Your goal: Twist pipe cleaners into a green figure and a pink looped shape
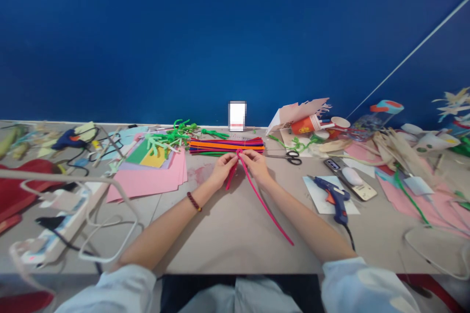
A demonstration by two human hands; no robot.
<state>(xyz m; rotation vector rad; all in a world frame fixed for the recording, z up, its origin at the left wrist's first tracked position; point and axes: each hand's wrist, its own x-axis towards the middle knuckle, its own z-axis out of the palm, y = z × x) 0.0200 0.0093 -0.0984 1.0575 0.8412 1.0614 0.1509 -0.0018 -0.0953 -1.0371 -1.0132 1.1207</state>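
Observation:
Between my two hands is a pink pipe cleaner [256, 194], bent into a small loop at the fingertips. One long end hangs toward the front right, and a shorter folded end shows beneath my left fingers. My left hand [223, 167] pinches it on the left of the loop. From the other side my right hand [257, 165] pinches it, thumb and finger closed. Just behind the hands lies a bundle of coloured pipe cleaners [223, 146], orange, red, purple and green. Black-handled scissors [293, 157] rest to the right of that bundle.
At right, a blue glue gun [332, 195] lies on pale paper beside a phone [362, 188]. Pink paper sheets [147, 183] and green twisted pipe cleaners [171, 139] are at left. A white power strip [64, 222] with cables occupies the left front. Paper cups [306, 124] lie at the back right.

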